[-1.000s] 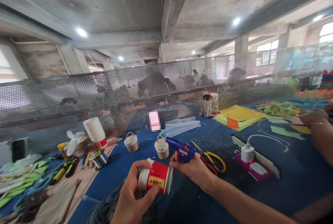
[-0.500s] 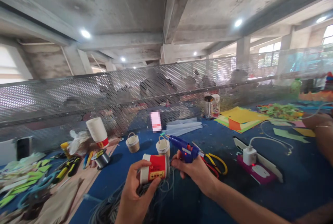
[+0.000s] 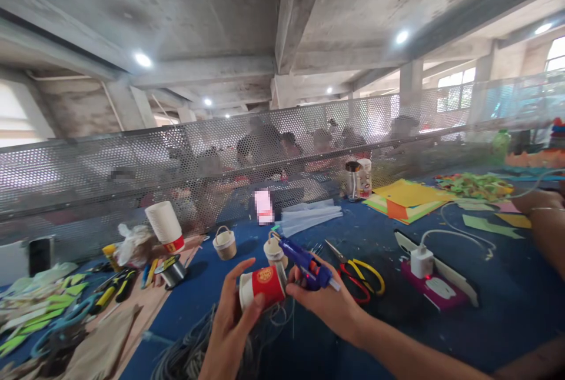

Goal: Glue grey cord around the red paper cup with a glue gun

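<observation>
My left hand [image 3: 236, 312] is closed round a red and white paper cup [image 3: 268, 283], held on its side above the table. My right hand [image 3: 324, 297] grips a blue hot glue gun [image 3: 304, 262], its nozzle pointing up and left and a glue stick poking out at the rear. The right fingertips are at the cup's right end; whether they also pinch the grey cord there I cannot make out. Below the cup lies a tangle of grey cord [image 3: 188, 347]. Behind it stand two small cups with handles, one basket-like cup [image 3: 225, 245] and another cup [image 3: 274, 252] partly hidden by the glue gun.
Red-and-yellow-handled scissors [image 3: 362, 277] lie right of my right hand, with a purple power strip [image 3: 435, 292] beyond. At left are stacked paper cups [image 3: 164, 224], a wire spool [image 3: 171, 272] and pliers [image 3: 115, 290]. Coloured paper [image 3: 410, 196] and a co-worker's arm [image 3: 547, 230] are at right.
The cup has turned in my left hand, so a round gold emblem now faces me. The glue gun has swung lower and left, showing its rear glue stick.
</observation>
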Available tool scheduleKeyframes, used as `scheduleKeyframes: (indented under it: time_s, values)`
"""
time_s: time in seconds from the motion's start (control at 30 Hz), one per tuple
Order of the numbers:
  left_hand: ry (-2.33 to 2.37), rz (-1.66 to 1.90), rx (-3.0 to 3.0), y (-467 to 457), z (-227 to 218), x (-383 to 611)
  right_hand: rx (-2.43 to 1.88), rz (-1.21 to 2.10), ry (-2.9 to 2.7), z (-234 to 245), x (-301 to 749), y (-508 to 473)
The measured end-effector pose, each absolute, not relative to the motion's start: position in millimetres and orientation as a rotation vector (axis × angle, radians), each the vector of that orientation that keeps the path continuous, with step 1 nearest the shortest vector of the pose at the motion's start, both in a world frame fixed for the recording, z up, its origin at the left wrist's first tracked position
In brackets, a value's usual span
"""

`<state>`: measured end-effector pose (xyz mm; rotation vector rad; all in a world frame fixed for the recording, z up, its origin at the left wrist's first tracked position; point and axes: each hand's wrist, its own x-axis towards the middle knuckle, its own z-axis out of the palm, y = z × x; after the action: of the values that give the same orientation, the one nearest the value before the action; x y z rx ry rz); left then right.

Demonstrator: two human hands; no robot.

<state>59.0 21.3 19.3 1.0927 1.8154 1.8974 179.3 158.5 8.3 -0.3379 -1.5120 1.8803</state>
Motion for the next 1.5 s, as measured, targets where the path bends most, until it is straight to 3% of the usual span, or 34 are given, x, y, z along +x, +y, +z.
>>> scheduleKeyframes:
  time_s: [0.2, 0.47, 0.83, 1.5]
  values:
    - [1.744, 1.818, 0.955, 26.4, 23.2, 49.6, -0.279, 1.828, -1.473, -12.7, 178.0, 153.3]
    - [1.601, 1.849, 0.967, 24.0, 22.6, 57.6, -0.215, 1.749, -1.678, 23.5, 183.8, 171.1]
    - [1.529, 1.784, 0.956, 20.0, 21.4, 56.7, -0.176, 1.844, -1.847, 25.6, 188.3, 175.2]
    - [1.522, 1.783, 1.001, 19.8, 17.9, 55.9, -0.342, 1.913, -1.446, 2.2, 176.6, 170.5]
